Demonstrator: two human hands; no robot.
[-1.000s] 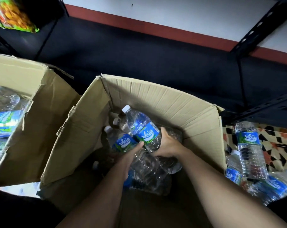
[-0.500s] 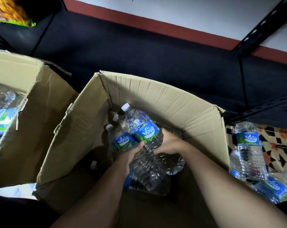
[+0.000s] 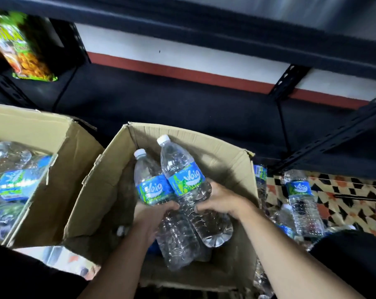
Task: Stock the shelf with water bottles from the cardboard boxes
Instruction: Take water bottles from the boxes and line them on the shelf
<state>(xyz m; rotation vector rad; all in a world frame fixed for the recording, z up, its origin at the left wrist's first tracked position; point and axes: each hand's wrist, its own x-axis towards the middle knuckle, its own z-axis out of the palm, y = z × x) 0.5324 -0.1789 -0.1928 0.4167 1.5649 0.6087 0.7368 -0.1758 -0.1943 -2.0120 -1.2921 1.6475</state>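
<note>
Two clear water bottles with blue labels and white caps are lifted partway out of the middle cardboard box [image 3: 221, 152]. My left hand [image 3: 154, 214] grips the left bottle [image 3: 149, 186] around its middle. My right hand [image 3: 221, 201] grips the right bottle [image 3: 182, 169], which stands a little higher. Both bottles tilt with caps pointing up and away. The dark shelf board [image 3: 182, 104] lies just beyond the box and is bare in front of me.
A second cardboard box [image 3: 59, 160] at the left holds several bottles [image 3: 12, 182]. More bottles [image 3: 301, 201] stand and lie on the patterned floor at the right. A snack bag [image 3: 18, 48] stands on the shelf at far left. An upper shelf board [image 3: 204, 20] crosses overhead.
Both hands have raised the two bottles up out of the box. The view has tilted upward, bringing the upper shelf board into sight.
</note>
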